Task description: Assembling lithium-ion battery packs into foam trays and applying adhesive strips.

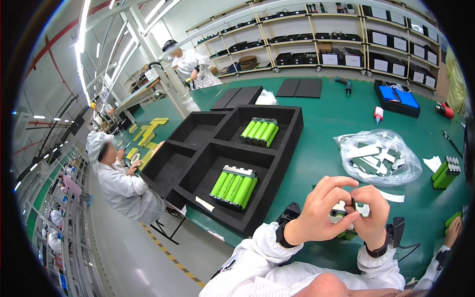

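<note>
My left hand [320, 212] and my right hand [373, 214] meet above the near edge of the table, fingertips pinched together. Between them is a small dark piece [353, 203], thin and too small to name. Under my hands, largely hidden by them, sits a green cylindrical-cell battery pack [349, 234] with a pale top. To the left, a black foam tray [293, 129] with square compartments holds one battery pack [259, 131] in the far right compartment and another battery pack [233, 187] in the near right one.
A see-through plastic bag [380, 157] of grey-green and white strips lies beyond my hands. Another battery pack [446, 172] stands at right, near a co-worker's hand [453, 231]. Farther back are a red-and-white bottle [378, 115], a power screwdriver [345, 84] and a black box [396, 99] with blue packs.
</note>
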Tool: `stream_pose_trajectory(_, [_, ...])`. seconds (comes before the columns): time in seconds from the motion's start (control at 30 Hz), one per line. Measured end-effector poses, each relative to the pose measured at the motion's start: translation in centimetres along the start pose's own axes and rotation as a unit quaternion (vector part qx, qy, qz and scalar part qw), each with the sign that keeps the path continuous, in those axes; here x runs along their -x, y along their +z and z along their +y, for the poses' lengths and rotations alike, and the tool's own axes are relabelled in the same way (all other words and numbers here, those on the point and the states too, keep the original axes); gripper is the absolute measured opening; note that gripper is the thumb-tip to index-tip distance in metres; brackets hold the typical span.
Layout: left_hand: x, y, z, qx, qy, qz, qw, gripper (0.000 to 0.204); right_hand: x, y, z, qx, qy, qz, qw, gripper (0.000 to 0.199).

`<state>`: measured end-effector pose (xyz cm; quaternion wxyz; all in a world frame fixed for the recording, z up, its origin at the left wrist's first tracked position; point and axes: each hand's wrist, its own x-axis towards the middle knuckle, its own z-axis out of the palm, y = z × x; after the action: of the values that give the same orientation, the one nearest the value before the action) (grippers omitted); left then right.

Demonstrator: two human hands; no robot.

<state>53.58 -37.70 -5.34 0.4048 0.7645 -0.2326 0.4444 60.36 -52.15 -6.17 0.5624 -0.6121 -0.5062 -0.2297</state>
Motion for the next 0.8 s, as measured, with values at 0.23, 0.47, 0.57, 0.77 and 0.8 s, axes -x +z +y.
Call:
stream_pose_trajectory(0.23, [-0.1,-0.9,-0.4,0.010,-0.140,0.015,0.990,0.035,0.1,-0.9,1.1,-0.226,0.257,-0.005,0.940,0.007])
stream_pose_trajectory(0.47, [-0.4,-1.1,-2.2,0.085,-0.231,-0.083,0.966,0.015,-0.6,-1.7,1.8,-0.338,0.345,-0.072,0.873,0.011])
stream_pose_trajectory(0.57, [-0.3,-1.1,-1.8,0.127,-0.264,-0.108,0.950,0.010,-0.4,-1.6,1.9,-0.363,0.342,-0.090,0.862,0.013])
stream_pose_trajectory(0.77, [0.0,-0.7,-2.3,0.200,-0.301,-0.085,0.928,0.011,-0.4,-1.9,2.0,-0.299,0.319,-0.103,0.894,0.014])
stream_pose_trajectory(0.8, [-0.1,-0.6,-2.3,0.201,-0.307,-0.080,0.927,0.010,-0.5,-2.0,1.9,-0.255,0.289,-0.102,0.917,0.015])
